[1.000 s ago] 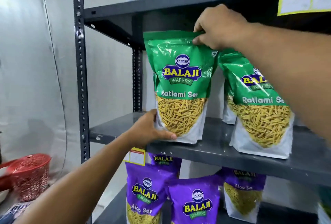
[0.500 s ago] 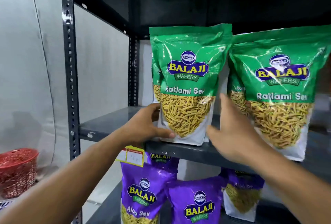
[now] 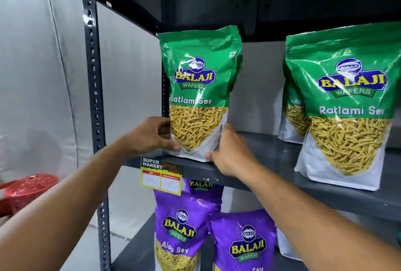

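**Right hand coming down to the foot of the green pouch**

Since a second ago my right hand (image 3: 232,151) is no longer up at the top seal. It is now sitting low at the bottom right corner of the green pouch (image 3: 198,88), opposite my left hand (image 3: 152,136), which is staying at the bottom left corner as before.

I am holding the pouch from both sides. My left thumb is lying across the white front near the base while the fingers are curling round the left edge – I cannot see their tips behind the pack. My right thumb is pressing on the front at the lower corner and the fingers are running up along the right edge, so that corner is being pinched between them.

The pouch is standing upright on the grey shelf (image 3: 271,147), close to its front lip and near the shelf's left end, just beside the perforated post (image 3: 93,97). More green packs are showing directly behind it.

A second green pack (image 3: 347,108) is standing well apart to the right on the same shelf – another one is peeking out behind it. A yellow price tag (image 3: 161,176) is hanging from the shelf lip under my left wrist. Purple pouches (image 3: 180,227) are standing on the shelf below, and a red basket (image 3: 26,190) is showing at the far left.
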`<state>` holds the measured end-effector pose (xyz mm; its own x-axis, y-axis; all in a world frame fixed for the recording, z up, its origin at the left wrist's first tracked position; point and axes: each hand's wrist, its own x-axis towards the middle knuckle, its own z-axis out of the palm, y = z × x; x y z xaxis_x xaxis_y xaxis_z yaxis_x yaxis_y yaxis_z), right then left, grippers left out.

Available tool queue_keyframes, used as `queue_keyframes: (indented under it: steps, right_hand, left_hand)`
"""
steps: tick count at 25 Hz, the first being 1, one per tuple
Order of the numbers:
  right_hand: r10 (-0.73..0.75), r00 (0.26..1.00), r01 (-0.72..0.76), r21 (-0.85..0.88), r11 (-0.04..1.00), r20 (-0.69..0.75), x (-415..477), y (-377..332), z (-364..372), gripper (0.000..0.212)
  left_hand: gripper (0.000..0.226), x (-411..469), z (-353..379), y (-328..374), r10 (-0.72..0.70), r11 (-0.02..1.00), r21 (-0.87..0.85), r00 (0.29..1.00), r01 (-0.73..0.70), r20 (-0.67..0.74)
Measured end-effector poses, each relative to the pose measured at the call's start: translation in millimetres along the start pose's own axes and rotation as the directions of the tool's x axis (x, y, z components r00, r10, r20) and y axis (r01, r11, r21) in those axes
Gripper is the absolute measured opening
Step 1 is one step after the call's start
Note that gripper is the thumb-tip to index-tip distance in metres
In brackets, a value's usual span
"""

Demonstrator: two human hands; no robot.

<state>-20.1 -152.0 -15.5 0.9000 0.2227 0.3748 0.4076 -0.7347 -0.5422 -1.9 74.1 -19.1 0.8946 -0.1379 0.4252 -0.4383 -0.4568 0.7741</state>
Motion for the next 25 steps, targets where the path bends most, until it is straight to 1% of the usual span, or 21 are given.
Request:
queue_keyframes:
  steps: [2,5,6,8,9,10,11,12,13,14,15,16,17,18,19,20,21,22,23,24,25]
  right_hand:
    - [0.012,1.0,-0.012,-0.001,1.0,-0.004,3.2,-1.2,3.6,0.072]
    - [0.014,1.0,-0.014,-0.006,1.0,0.008,2.1,0.7,4.5,0.069]
    - [0.011,1.0,-0.011,-0.001,1.0,0.015,0.4,2.2,3.9,0.069]
    - [-0.034,0.999,0.033,0.044,0.998,0.006,-8.0,6.9,1.4,0.071]
    - [-0.08,0.996,0.082,0.077,0.994,-0.034,-14.4,12.8,-0.2,0.072]
    - [-0.147,0.985,0.155,0.091,0.984,-0.09,-23.9,22.0,-1.6,0.074]
    - [-0.23,0.963,0.241,0.075,0.967,-0.14,-38.0,34.4,-0.6,0.073]
    - [-0.324,0.929,0.335,0.035,0.942,-0.181,-54.4,48.8,2.6,0.07]
    - [-0.39,0.896,0.396,-0.015,0.918,-0.211,-71.6,66.7,9.0,0.063]
    - [-0.428,0.875,0.426,-0.059,0.903,-0.227,-88.9,87.7,17.6,0.056]
    - [-0.444,0.867,0.435,-0.092,0.896,-0.227,-104.5,112.2,27.6,0.049]
    - [-0.432,0.878,0.422,-0.09,0.902,-0.209,-119.0,135.5,36.6,0.044]
    - [-0.356,0.917,0.353,-0.05,0.934,-0.181,-128.7,162.8,49.6,0.041]
    - [-0.24,0.963,0.243,0.014,0.97,-0.119,-133.7,188.9,63.9,0.043]
    - [-0.071,0.996,0.075,0.078,0.994,-0.045,-135.8,210.9,76.6,0.048]
    - [0.083,0.996,-0.088,0.137,0.987,0.045,-132.7,236.8,92.7,0.057]
    - [0.23,0.963,-0.252,0.164,0.954,0.143,-127.6,262.5,109.7,0.064]
    - [0.299,0.926,-0.342,0.177,0.923,0.229,-125.0,286.6,126.9,0.071]
    - [0.324,0.901,-0.385,0.19,0.903,0.287,-122.0,309.4,146.4,0.074]
    - [0.331,0.885,-0.407,0.199,0.891,0.326,-121.9,313.0,155.2,0.072]
    - [0.343,0.879,-0.427,0.227,0.875,0.331,-123.3,309.9,160.0,0.063]
  left_hand:
    - [0.066,-3.0,-0.5,-2.3,-0.003,1.0,-0.004,1.0,0.003,-0.01]
    - [0.049,-5.7,3.5,-2.4,-0.02,1.0,0.013,0.999,0.02,-0.028]
    - [0.048,-7.5,5.5,1.5,-0.022,0.999,0.036,0.999,0.023,-0.025]
    - [0.058,-15.1,8.4,8.5,-0.04,0.996,0.079,0.998,0.044,-0.047]
    - [0.068,-21.2,10.4,11.9,-0.054,0.993,0.099,0.993,0.064,-0.101]
    - [0.077,-30.8,14.3,13.0,-0.06,0.989,0.123,0.978,0.085,-0.2]
    - [0.084,-45.5,20.9,11.4,-0.04,0.983,0.157,0.945,0.096,-0.323]
    - [0.084,-63.5,29.8,5.8,0.024,0.973,0.217,0.896,0.082,-0.444]
    - [0.078,-85.4,43.8,-2.9,0.111,0.954,0.295,0.846,0.057,-0.522]
    - [0.072,-109.1,63.1,-15.4,0.174,0.934,0.356,0.825,0.034,-0.538]
    - [0.067,-131.8,84.8,-33.6,0.176,0.926,0.375,0.843,0.033,-0.509]
    - [0.063,-152.8,109.0,-48.6,0.112,0.94,0.338,0.885,0.053,-0.451]
    - [0.06,-169.6,134.8,-69.7,-0.021,0.957,0.259,0.925,0.128,-0.38]
    - [0.06,-182.3,159.6,-86.2,-0.155,0.962,0.172,0.945,0.211,-0.288]
    - [0.061,-191.1,183.4,-102.1,-0.266,0.952,0.102,0.944,0.29,-0.197]
    - [0.06,-194.4,204.4,-117.4,-0.344,0.937,0.024,0.932,0.349,-0.115]
    - [0.057,-192.2,223.2,-129.0,-0.399,0.917,-0.054,0.916,0.396,-0.053]
    - [0.052,-187.6,240.0,-140.1,-0.423,0.899,-0.124,0.906,0.42,-0.002]
    - [0.051,-180.9,253.3,-149.2,-0.431,0.887,-0.17,0.902,0.428,0.024]
    - [0.054,-174.1,264.1,-157.4,-0.439,0.878,-0.201,0.898,0.435,0.026]
    - [0.058,-168.9,272.1,-168.9,-0.469,0.862,-0.207,0.883,0.463,0.022]
